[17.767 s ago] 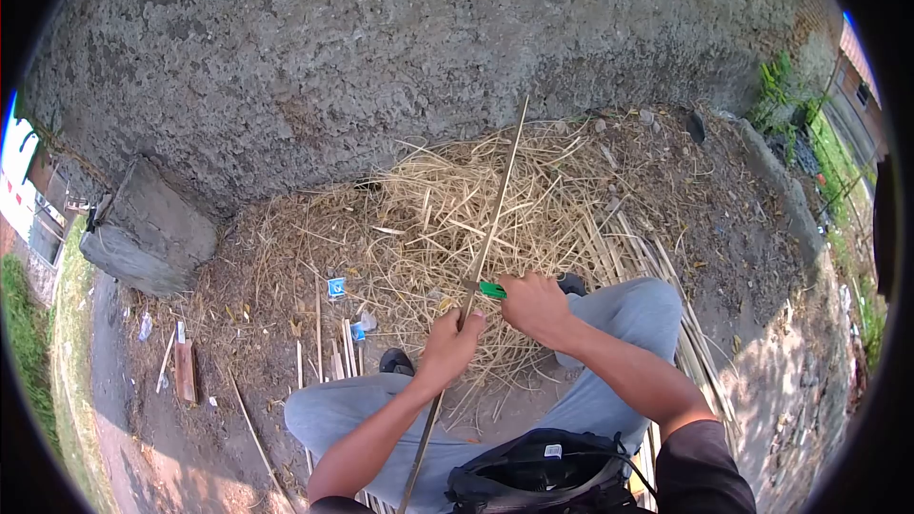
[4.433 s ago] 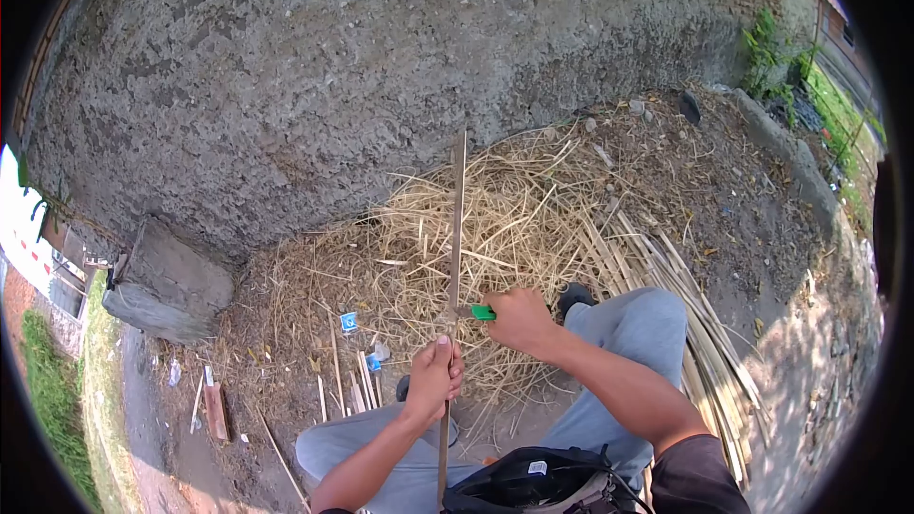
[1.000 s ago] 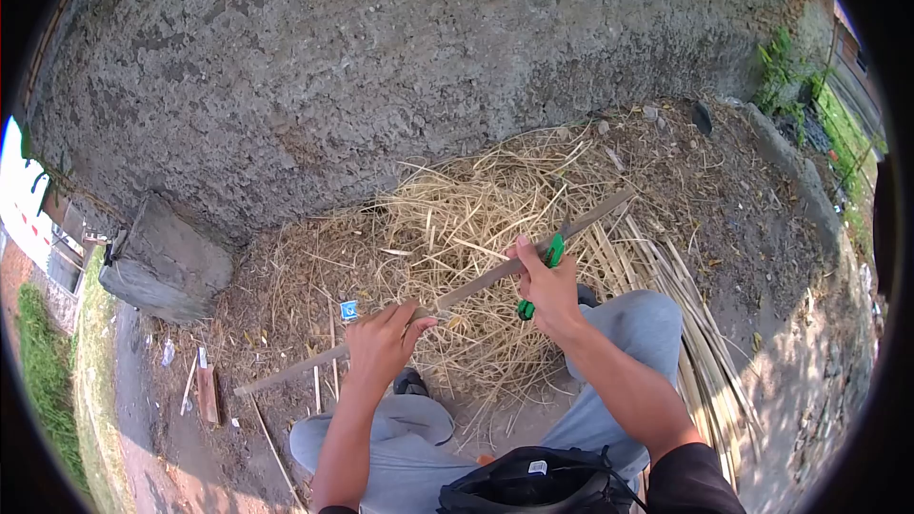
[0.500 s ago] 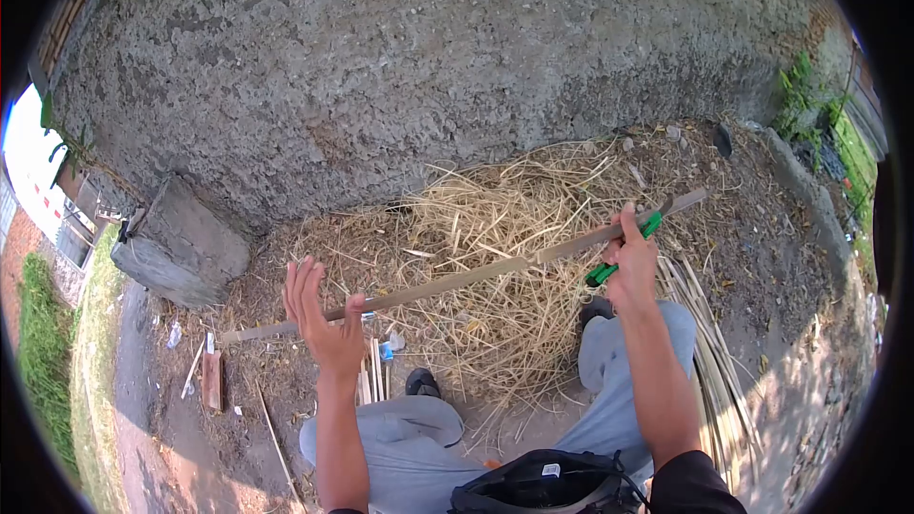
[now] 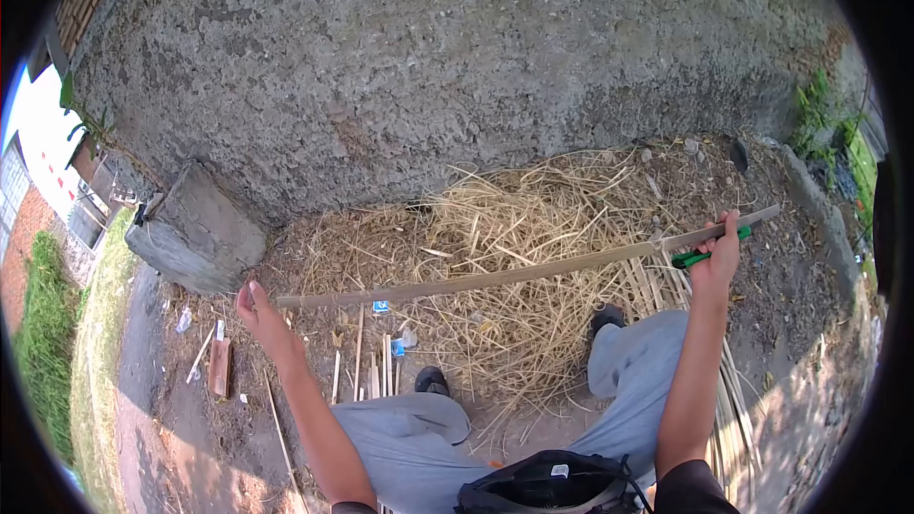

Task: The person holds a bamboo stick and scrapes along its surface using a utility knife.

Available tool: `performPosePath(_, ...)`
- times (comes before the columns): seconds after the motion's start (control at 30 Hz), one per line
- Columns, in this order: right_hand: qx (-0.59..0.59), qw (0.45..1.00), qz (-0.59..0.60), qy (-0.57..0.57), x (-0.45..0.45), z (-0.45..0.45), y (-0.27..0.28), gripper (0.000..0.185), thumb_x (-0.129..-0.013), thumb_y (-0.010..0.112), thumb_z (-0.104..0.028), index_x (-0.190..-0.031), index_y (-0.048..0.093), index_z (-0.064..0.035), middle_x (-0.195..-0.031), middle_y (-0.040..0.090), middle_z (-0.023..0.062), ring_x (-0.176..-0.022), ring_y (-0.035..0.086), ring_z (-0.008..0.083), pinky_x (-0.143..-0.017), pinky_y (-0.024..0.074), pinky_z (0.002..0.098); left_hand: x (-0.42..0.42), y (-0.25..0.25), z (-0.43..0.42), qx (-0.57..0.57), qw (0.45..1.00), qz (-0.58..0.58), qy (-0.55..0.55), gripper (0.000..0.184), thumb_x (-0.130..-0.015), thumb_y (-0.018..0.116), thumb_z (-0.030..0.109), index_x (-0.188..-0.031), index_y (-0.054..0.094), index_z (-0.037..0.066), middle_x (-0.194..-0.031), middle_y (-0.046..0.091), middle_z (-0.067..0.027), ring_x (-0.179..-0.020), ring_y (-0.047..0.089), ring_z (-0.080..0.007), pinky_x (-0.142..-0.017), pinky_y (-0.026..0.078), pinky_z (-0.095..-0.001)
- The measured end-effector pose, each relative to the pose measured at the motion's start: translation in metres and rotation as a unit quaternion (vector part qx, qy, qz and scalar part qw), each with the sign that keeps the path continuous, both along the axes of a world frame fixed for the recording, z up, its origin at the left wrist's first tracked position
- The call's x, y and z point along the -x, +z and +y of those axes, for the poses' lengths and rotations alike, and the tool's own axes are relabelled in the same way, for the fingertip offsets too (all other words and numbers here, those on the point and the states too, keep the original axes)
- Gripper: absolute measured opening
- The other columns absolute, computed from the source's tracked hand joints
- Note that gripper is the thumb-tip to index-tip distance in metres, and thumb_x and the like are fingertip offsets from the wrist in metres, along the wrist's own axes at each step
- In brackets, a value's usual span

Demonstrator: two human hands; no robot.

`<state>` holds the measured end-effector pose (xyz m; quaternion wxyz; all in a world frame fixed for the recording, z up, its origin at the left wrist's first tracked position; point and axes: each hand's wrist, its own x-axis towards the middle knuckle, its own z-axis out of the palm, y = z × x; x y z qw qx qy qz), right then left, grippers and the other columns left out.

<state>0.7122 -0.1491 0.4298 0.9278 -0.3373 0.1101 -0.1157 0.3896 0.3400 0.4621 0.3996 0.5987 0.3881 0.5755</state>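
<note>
A long, flat bamboo strip (image 5: 495, 278) stretches across the view in front of me, bowed slightly and higher at the right. My left hand (image 5: 264, 316) is at the strip's left end, its fingers closed there; the exact contact is partly hidden. Toward the other end, my right hand (image 5: 720, 255) grips the strip with the thumb on top. That same hand also holds a green-handled knife (image 5: 685, 259), mostly covered by the fingers, its blade not clearly visible. Beneath the strip lies a heap of pale bamboo shavings (image 5: 514, 343).
A rough grey wall (image 5: 457, 67) rises behind the heap, with a concrete block (image 5: 205, 228) at its left. Long bamboo strips (image 5: 731, 409) lie beside my right leg. Shorter pieces (image 5: 359, 357) and a reddish block (image 5: 220, 367) lie at left. A black bag (image 5: 543, 485) is at my waist.
My left hand has slid left to the strip's end, its fingers now closed rather than spread. My right hand has moved right with the strip and the green-handled knife.
</note>
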Motion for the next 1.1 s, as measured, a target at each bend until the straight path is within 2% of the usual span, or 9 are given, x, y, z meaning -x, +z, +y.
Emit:
performPosePath(0.07, -0.001, 1.000, -0.002, -0.003, -0.007, -0.007, -0.009, 0.027, -0.100, 0.051, -0.037, -0.092, 0.054, -0.0116, -0.064, 0.049, 0.0007, -0.046, 0.034, 0.0048, -0.043, 0.0284, 0.0226, 0.002, 0.003, 0.001, 0.240, 0.966, -0.085, -0.047, 0.061, -0.101, 0.042, 0.039, -0.147, 0.024, 0.004, -0.152, 0.023, -0.0193, -0.138, 0.029, -0.0388, -0.108, 0.032, -0.0557)
performPosePath(0.1, -0.003, 1.000, -0.001, -0.006, -0.009, -0.008, -0.011, 0.027, -0.100, 0.052, -0.037, -0.092, 0.054, -0.0116, -0.066, 0.049, 0.0009, -0.047, 0.034, 0.0049, -0.043, 0.0287, 0.0226, 0.002, -0.002, 0.007, 0.240, 0.966, -0.086, -0.044, 0.061, -0.101, 0.042, 0.039, -0.147, 0.024, 0.004, -0.152, 0.023, -0.0193, -0.138, 0.029, -0.0388, -0.108, 0.032, -0.0557)
performPosePath(0.17, -0.006, 1.000, 0.009, 0.000, -0.013, -0.009, -0.014, 0.027, -0.099, 0.052, -0.038, -0.092, 0.054, -0.0115, -0.067, 0.049, 0.0011, -0.047, 0.034, 0.0050, -0.043, 0.0290, 0.0228, 0.002, -0.012, 0.020, 0.384, 0.850, -0.275, -0.235, 0.066, -0.102, 0.038, 0.038, -0.149, 0.013, -0.001, -0.154, 0.014, -0.0215, -0.140, 0.025, -0.0408, -0.106, 0.035, -0.0603)
performPosePath(0.23, -0.010, 1.000, 0.019, 0.003, -0.016, -0.008, -0.016, 0.028, -0.099, 0.052, -0.039, -0.092, 0.054, -0.0114, -0.068, 0.050, 0.0014, -0.047, 0.034, 0.0050, -0.044, 0.0293, 0.0229, 0.001, -0.013, 0.018, 0.381, 0.853, -0.274, -0.229, 0.062, -0.103, 0.035, 0.038, -0.144, 0.019, -0.006, -0.149, 0.026, -0.0238, -0.137, 0.033, -0.0389, -0.106, 0.039, -0.0572)
performPosePath(0.3, 0.000, 1.000, 0.024, 0.005, -0.018, -0.009, -0.018, 0.029, -0.098, 0.053, -0.040, -0.094, 0.054, -0.0109, -0.069, 0.049, 0.0016, -0.048, 0.034, 0.0051, -0.044, 0.0298, 0.0229, 0.002, -0.019, 0.021, 0.298, 0.847, -0.287, -0.334, 0.050, -0.103, 0.037, 0.033, -0.136, 0.032, -0.006, -0.137, 0.043, -0.0226, -0.128, 0.046, -0.0355, -0.106, 0.042, -0.0514)
performPosePath(0.4, -0.022, 0.999, -0.003, 0.036, -0.019, -0.011, -0.022, 0.033, -0.098, 0.053, -0.042, -0.097, 0.052, -0.0093, -0.075, 0.051, 0.0033, -0.048, 0.034, 0.0053, -0.045, 0.0308, 0.0230, -0.001, -0.023, 0.022, 0.277, 0.873, -0.272, -0.295, 0.038, -0.103, 0.040, 0.028, -0.126, 0.042, -0.003, -0.124, 0.054, -0.0181, -0.118, 0.055, -0.0312, -0.103, 0.047, -0.0450)
performPosePath(0.7, -0.086, 0.996, 0.002, -0.020, -0.026, -0.015, -0.026, 0.035, -0.104, 0.035, -0.039, -0.103, 0.050, -0.0066, -0.088, 0.054, 0.0053, -0.054, 0.037, 0.0071, -0.046, 0.0343, 0.0240, -0.008, -0.026, 0.012, 0.327, 0.849, -0.292, -0.294, 0.034, -0.102, 0.044, 0.030, -0.119, 0.049, 0.000, -0.113, 0.056, -0.0136, -0.113, 0.058, -0.0286, -0.098, 0.051, -0.0429)
performPosePath(0.93, -0.080, 0.995, 0.065, 0.011, -0.017, -0.016, -0.017, 0.033, -0.106, 0.029, -0.037, -0.105, 0.051, -0.0116, -0.080, 0.053, -0.0001, -0.051, 0.035, 0.0088, -0.044, 0.0314, 0.0236, -0.010, -0.031, 0.016, 0.345, 0.822, -0.331, -0.310, 0.033, -0.099, 0.049, 0.036, -0.106, 0.055, 0.004, -0.102, 0.059, -0.0092, -0.105, 0.060, -0.0261, -0.092, 0.053, -0.0423)
performPosePath(1.1, -0.093, 0.994, 0.021, 0.054, -0.012, -0.016, -0.011, 0.034, -0.106, 0.028, -0.038, -0.105, 0.049, -0.0124, -0.080, 0.053, -0.0009, -0.051, 0.035, 0.0082, -0.045, 0.0312, 0.0235, -0.015, -0.025, 0.006, 0.333, 0.721, -0.427, -0.433, 0.029, -0.097, 0.052, 0.035, -0.095, 0.057, 0.007, -0.100, 0.060, -0.0066, -0.100, 0.060, -0.0220, -0.092, 0.051, -0.0431)
